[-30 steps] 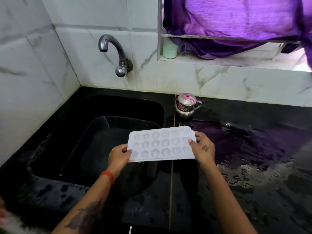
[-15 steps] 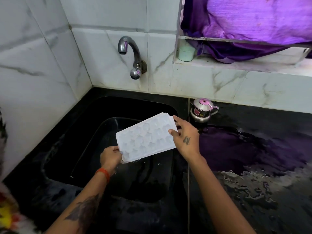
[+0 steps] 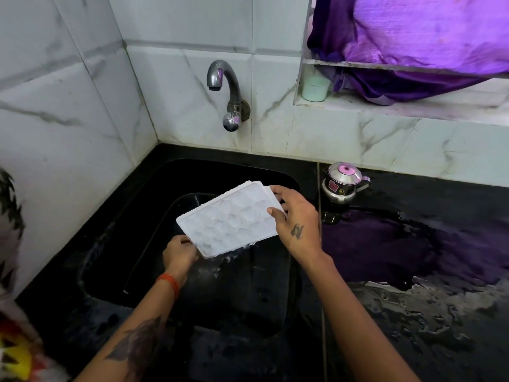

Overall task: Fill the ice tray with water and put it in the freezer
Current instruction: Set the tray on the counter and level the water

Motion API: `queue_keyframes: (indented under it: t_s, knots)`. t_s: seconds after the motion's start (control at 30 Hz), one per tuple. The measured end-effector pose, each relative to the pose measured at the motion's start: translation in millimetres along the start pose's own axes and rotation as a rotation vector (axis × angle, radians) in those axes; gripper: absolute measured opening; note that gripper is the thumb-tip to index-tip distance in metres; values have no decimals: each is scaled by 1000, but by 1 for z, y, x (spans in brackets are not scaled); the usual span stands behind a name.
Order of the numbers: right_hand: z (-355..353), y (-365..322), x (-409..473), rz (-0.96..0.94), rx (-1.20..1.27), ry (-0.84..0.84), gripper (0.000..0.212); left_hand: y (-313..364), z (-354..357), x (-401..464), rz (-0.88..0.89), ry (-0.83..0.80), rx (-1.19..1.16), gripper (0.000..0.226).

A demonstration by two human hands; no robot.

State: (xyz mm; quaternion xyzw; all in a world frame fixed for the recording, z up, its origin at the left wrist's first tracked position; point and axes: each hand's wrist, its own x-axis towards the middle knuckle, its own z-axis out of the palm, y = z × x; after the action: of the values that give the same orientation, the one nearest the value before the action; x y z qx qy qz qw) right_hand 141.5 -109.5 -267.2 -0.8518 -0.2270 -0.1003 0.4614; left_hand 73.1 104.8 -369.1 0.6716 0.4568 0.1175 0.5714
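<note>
A white ice tray (image 3: 230,219) with several shaped cells hangs tilted over the black sink (image 3: 115,244), its near left corner lowest. Water drips from that low edge into the basin. My left hand (image 3: 179,253) grips the tray's lower left corner from beneath. My right hand (image 3: 296,221) holds the upper right end, thumb on top. The chrome tap (image 3: 224,84) juts from the tiled wall above and behind the tray; no water runs from it.
A small steel pot with a pink lid (image 3: 343,183) stands on the wet black counter (image 3: 413,271) right of the sink. A pale cup (image 3: 315,88) and purple cloth (image 3: 413,37) occupy the window ledge. White tiled walls close the left and back.
The tray went from level over the sink's right edge to tilted, moving left over the basin, and water now spills off its low edge. Both hands kept their grip.
</note>
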Motion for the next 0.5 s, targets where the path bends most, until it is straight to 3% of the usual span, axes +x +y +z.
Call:
queue_keyframes:
  t_s: [0.2, 0.5]
  knots:
    - [3, 2, -1, -100, -9, 32, 33, -1, 3, -5, 111, 57, 30, 40]
    - [6, 9, -4, -209, -54, 93, 28, -2, 3, -8, 132, 86, -11, 45]
